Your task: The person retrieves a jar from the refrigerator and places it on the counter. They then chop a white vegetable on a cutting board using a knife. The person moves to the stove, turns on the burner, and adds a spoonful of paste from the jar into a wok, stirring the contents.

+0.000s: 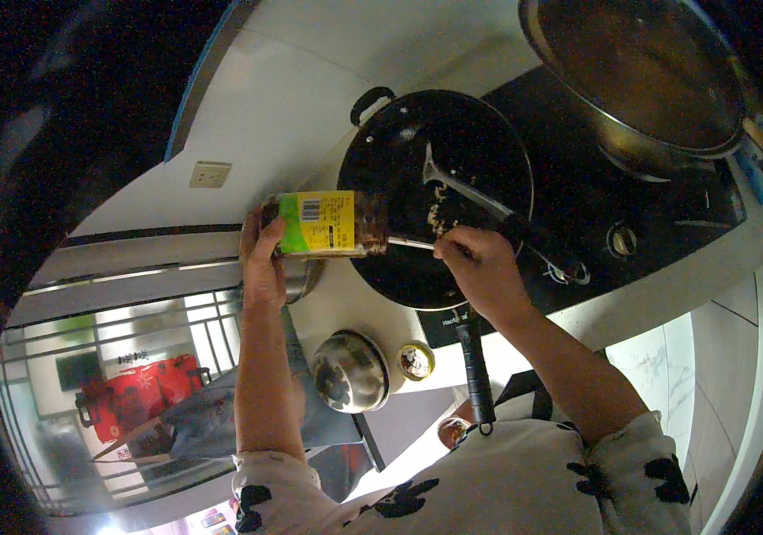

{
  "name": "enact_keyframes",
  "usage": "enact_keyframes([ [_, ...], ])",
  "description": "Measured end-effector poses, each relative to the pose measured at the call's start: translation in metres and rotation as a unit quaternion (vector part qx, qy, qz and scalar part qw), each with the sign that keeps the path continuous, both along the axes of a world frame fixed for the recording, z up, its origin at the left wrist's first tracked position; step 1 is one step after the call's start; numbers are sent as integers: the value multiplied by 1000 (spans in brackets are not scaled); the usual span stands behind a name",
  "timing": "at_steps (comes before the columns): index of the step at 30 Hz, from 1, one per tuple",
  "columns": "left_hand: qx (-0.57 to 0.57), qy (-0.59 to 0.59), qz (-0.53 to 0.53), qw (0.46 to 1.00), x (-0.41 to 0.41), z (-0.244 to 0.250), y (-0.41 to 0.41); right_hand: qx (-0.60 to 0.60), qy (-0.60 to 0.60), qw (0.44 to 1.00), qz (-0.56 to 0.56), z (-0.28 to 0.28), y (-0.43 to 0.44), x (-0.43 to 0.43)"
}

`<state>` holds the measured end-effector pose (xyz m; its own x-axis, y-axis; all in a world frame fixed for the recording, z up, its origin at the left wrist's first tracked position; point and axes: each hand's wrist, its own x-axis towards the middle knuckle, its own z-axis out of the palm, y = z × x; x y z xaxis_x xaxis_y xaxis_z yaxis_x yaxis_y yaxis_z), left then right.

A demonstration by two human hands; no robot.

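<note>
My left hand [264, 247] grips a jar [328, 224] with a yellow and green label, tipped on its side with its mouth over the left part of a black wok [381, 157]. A thin pale utensil [411, 243] is pinched in my right hand [485, 267] and reaches to the jar's mouth; its far end is hidden. A spatula [468, 190] with a metal blade and dark handle rests in the wok beside small pale food pieces [436, 217]. The wok's wrapped handle [475, 368] points towards me.
A large metal pot [662, 144] stands at the right on the black gas hob [572, 194]. Near the counter's front edge are a metal bowl [351, 372] and a round lid [415, 362]. Another metal vessel [301, 277] is partly hidden behind my left hand. A wall socket [210, 175] is at left.
</note>
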<state>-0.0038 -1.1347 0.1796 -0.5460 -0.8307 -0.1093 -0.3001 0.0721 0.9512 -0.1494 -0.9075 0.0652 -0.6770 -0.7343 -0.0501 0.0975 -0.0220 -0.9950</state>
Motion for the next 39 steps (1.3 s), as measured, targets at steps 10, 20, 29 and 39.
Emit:
enact_keyframes([
  [10, -11, 4, -3, 1000, -7, -15, -4, 73, 90, 991, -61, -6, 20, 0],
  [20, 32, 45, 19, 998, -2, -9, -6, 53, 44, 994, -81, -2, 36, -2],
  [29, 121, 166, -15, 979, 7, 25, 0, -100, -88, 991, -16, 51, 50, -5],
  [39, 86, 124, -70, 986, 5, 45, 15, -121, 181, 970, -109, 82, -32, 15],
])
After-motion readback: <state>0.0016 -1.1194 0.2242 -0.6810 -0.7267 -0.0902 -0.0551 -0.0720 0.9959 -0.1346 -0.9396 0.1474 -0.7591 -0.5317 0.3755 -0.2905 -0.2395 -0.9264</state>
